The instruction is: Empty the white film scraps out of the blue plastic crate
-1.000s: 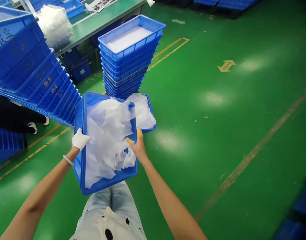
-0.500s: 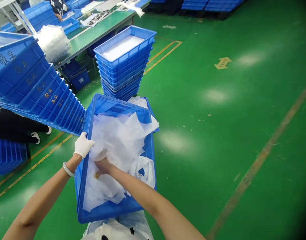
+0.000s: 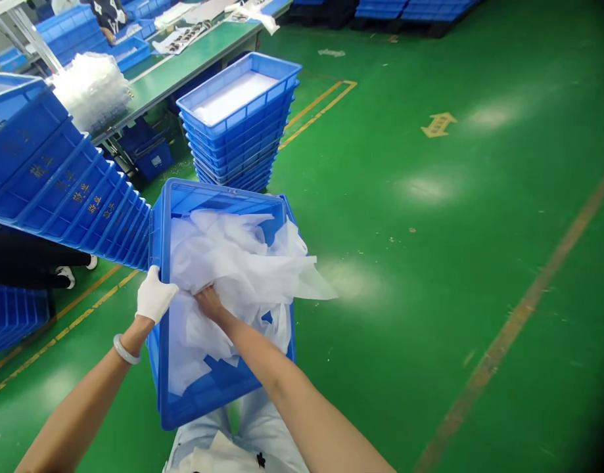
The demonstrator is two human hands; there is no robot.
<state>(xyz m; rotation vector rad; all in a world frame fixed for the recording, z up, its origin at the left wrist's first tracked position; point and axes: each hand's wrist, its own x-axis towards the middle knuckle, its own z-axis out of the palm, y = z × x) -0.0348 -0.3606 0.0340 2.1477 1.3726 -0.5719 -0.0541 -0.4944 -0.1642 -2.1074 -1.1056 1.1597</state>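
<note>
A blue plastic crate (image 3: 230,386) stands tilted in front of my body, holding a loose heap of thin white sheets (image 3: 255,269). My left hand (image 3: 155,295), in a white glove, is closed on the crate's left rim. Bare and reaching in among the sheets, my right hand (image 3: 210,303) has its fingers curled into the white material, its fingertips hidden there. Some sheets stick out over the crate's right side. A bit of another blue crate (image 3: 290,210) shows behind and beneath this one.
Tall nested blue crates (image 3: 60,171) lean in on the left, touching or close to my crate. Behind it stands another crate stack (image 3: 237,131) with white material on top. A green worktable (image 3: 183,69), a wrapped white bundle (image 3: 92,92) and people are farther back left.
My right hand has moved slightly up within the crate, and the sheets are pushed farther over its right side. The crate and my left hand sit a little farther left in view.
</note>
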